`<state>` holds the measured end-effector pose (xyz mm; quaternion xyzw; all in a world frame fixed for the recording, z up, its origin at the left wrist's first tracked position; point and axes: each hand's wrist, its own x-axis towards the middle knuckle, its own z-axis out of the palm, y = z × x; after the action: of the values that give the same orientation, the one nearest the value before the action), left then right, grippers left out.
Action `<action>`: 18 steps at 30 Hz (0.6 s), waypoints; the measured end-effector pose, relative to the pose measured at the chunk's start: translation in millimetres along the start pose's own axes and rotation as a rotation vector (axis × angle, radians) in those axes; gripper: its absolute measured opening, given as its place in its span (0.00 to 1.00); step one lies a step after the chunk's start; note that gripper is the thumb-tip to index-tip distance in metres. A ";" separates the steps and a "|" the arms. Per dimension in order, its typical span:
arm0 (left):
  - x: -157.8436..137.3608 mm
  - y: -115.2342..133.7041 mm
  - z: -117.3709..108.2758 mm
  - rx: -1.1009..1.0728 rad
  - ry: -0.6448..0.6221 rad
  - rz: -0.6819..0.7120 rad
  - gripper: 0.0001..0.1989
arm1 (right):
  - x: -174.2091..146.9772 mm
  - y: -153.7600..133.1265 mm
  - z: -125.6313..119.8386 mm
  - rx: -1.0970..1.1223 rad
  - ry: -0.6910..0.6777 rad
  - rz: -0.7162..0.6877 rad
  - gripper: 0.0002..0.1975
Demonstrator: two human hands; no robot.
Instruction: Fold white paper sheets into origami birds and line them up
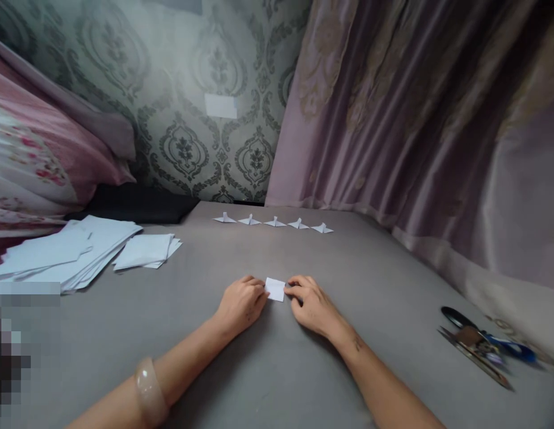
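Observation:
A small white piece of folded paper [276, 289] lies on the grey table between my two hands. My left hand [245, 302] pinches its left edge, fingers curled and thumb on the near corner. At the opposite edge, the fingertips of my right hand [311, 304] touch the paper; the fingers are bent and the thumb points down to the table. Whether the right fingers grip the edge or only press it is hard to make out. Farther back stand several folded paper cranes [275, 222] in a row.
Left on the table [205, 369] are a pile of white paper sheets [89, 250] and a smaller stack of paper squares [145, 250]. A black folded item [138, 202] lies behind them. Scissors [509, 345] and a pencil [478, 360] lie at right, near the curtain [348, 131].

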<state>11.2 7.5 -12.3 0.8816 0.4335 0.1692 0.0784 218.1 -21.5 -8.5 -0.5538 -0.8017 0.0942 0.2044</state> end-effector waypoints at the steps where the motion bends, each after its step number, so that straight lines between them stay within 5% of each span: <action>1: 0.3 -2.6 2.8 -0.045 0.027 -0.016 0.15 | 2.7 1.1 -1.4 0.011 -0.010 0.004 0.16; 7: 9.5 -12.5 21.0 -0.204 0.114 -0.146 0.08 | 30.2 26.2 -1.0 0.227 -0.108 0.007 0.07; 13: 25.6 -14.2 21.9 -0.309 0.020 -0.369 0.15 | 35.4 43.2 18.1 0.311 0.027 0.026 0.07; 18: 36.3 -17.5 22.9 -0.390 -0.028 -0.401 0.13 | 28.3 46.0 24.6 0.430 0.072 0.051 0.14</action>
<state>27.2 47.1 -30.2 0.7488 0.5573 0.2186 0.2844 237.9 23.6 -41.7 -0.5207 -0.7410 0.2483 0.3438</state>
